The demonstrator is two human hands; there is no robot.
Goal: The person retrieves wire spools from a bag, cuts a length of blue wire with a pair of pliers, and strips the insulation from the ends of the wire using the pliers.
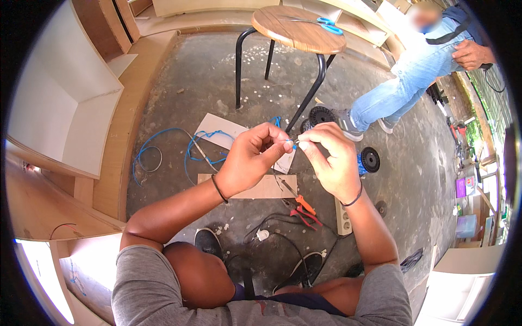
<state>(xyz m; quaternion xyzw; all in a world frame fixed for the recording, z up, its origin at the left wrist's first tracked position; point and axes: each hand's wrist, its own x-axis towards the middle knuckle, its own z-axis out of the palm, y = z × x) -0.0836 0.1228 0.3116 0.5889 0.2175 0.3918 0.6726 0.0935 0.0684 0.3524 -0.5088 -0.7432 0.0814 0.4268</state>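
My left hand [252,158] and my right hand [333,161] meet in front of me above the floor, thumbs and index fingers pinched. Between the fingertips is the end of a thin blue wire [295,145], with a short dark strand beside it; the fine detail is too small to make out. More blue wire [163,132] lies in loose loops on the floor left of my hands. Below them are red-handled pliers [305,215] and an orange-handled knife [304,203].
A round wooden stool [296,27] bearing blue-handled scissors [329,25] stands ahead. Another person [402,87] in jeans is at the right, near two black spools [370,160]. A white power strip [343,218], a plug [262,235] and boards [223,129] lie around; cabinets [70,98] line the left.
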